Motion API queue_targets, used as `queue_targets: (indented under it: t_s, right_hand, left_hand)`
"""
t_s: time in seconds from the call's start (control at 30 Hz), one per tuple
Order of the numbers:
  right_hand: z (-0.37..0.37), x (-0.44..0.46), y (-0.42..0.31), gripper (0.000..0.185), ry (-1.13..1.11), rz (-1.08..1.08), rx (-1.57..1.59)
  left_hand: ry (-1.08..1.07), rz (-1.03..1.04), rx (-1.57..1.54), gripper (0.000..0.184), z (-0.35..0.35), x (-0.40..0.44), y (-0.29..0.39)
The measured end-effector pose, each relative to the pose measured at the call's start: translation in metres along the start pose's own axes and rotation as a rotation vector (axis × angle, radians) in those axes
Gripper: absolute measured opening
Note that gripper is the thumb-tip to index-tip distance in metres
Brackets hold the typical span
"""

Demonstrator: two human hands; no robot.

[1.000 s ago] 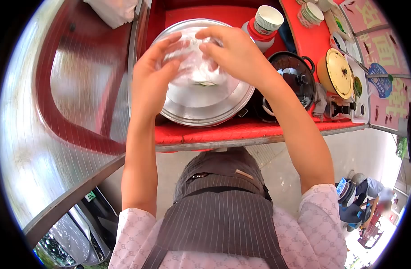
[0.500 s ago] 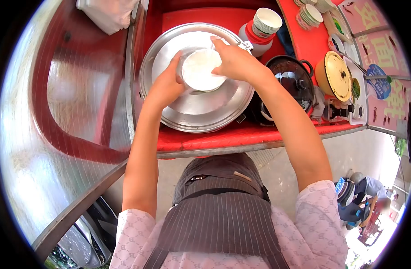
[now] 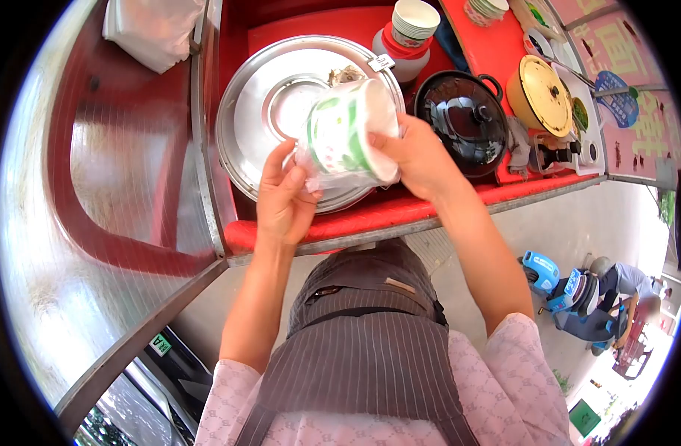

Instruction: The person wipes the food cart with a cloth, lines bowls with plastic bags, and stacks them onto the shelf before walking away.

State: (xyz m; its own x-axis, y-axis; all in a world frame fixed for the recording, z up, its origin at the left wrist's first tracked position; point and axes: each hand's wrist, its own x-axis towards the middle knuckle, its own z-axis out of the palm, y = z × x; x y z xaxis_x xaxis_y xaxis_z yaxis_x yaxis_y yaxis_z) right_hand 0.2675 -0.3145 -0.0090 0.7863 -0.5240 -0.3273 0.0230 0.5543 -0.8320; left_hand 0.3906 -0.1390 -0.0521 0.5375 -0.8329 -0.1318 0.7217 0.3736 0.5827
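Note:
A white and green paper bowl (image 3: 339, 137), wrapped in clear plastic film, is tipped on its side above the metal lid, its rim toward the right. My left hand (image 3: 286, 197) pinches the plastic at the bowl's lower left. On the right, my right hand (image 3: 422, 160) grips the bowl by its rim, thumb on the rim and the other fingers hidden behind it. Under the bowl lies the large round metal lid (image 3: 244, 111), with a small brownish bundle (image 3: 346, 75) near its top edge.
Behind stand stacked paper bowls (image 3: 415, 22) on a red-and-white container (image 3: 404, 56). To the right are a black lidded pot (image 3: 463, 123) and a yellow lidded pot (image 3: 540, 95). Plastic bags (image 3: 155, 30) hang upper left. A person (image 3: 630, 286) is beyond the cart, lower right.
The bowl has been lifted off the metal lid, brought toward me and right, and turned on its side. Both hands have moved with it. The view has shifted a little.

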Motion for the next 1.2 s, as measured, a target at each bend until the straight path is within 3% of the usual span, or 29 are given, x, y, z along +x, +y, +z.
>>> queue_targets:
  t_s: [0.07,0.2,0.27,0.3,0.37,0.43,0.47,0.63,0.7,0.77,0.83,0.87,0.9,0.97,1.03,1.07,1.2]
  right_hand:
    - [0.008,-0.018,0.003,0.038,-0.056,0.082,0.237]
    - [0.026,-0.038,0.019,0.039,0.003,-0.047,0.337]
    - [0.026,-0.046,0.015,0.038,0.088,-0.094,0.254]
    - [0.026,-0.049,0.013,0.037,0.170,-0.136,0.169]
    - [0.024,-0.054,0.014,0.034,0.252,-0.143,0.079]
    - [0.029,-0.059,0.019,0.034,0.292,-0.215,-0.055]
    - [0.031,-0.060,0.025,0.037,0.302,-0.227,-0.136]
    - [0.037,-0.077,0.033,0.043,0.156,-0.239,0.086]
    - [0.023,-0.086,0.029,0.041,0.070,-0.120,0.293]
    - [0.012,-0.084,0.037,0.033,0.036,-0.161,0.244]
    - [0.008,-0.078,0.045,0.024,0.108,-0.289,0.198]
    - [0.008,-0.076,0.045,0.024,0.110,-0.290,0.199]
    - [0.009,-0.074,0.045,0.025,0.120,-0.292,0.205]
    - [0.006,-0.072,0.043,0.025,0.135,-0.296,0.213]
    - [-0.001,-0.073,0.035,0.030,0.031,-0.611,-0.234]
    - [-0.007,-0.071,0.036,0.036,0.049,-0.414,-0.130]
    - [-0.023,-0.068,0.027,0.041,-0.100,-0.378,-0.224]
  left_hand:
    - [-0.030,-0.005,-0.219,0.031,0.000,-0.001,-0.017]
    - [0.146,0.019,-0.051,0.026,0.024,-0.001,-0.029]
    - [0.301,0.056,0.030,0.034,0.033,-0.004,-0.014]
    - [0.351,0.067,0.329,0.045,0.029,-0.015,-0.006]
    - [0.258,0.207,0.567,0.056,0.043,-0.034,-0.004]
    - [0.122,0.318,0.611,0.075,0.066,-0.051,-0.021]
    - [0.066,0.261,0.555,0.090,0.074,-0.052,-0.021]
    - [0.102,0.307,0.452,0.084,0.066,-0.035,-0.022]
    - [0.197,0.178,0.182,0.077,0.078,-0.033,-0.010]
    - [0.234,0.128,0.120,0.076,0.073,-0.031,-0.002]
    - [-0.118,-0.188,-0.381,0.075,0.058,-0.031,0.006]
    - [-0.130,-0.273,-0.369,0.077,0.055,-0.030,0.009]
    - [0.146,-0.248,-0.160,0.078,0.089,-0.036,0.012]
    - [0.136,-0.178,0.067,0.080,0.088,-0.042,0.004]
    - [0.109,-0.246,0.202,0.082,0.087,-0.050,0.004]
    - [0.068,-0.289,0.234,0.082,0.089,-0.054,0.005]
    - [0.040,-0.320,0.294,0.089,0.092,-0.058,0.004]
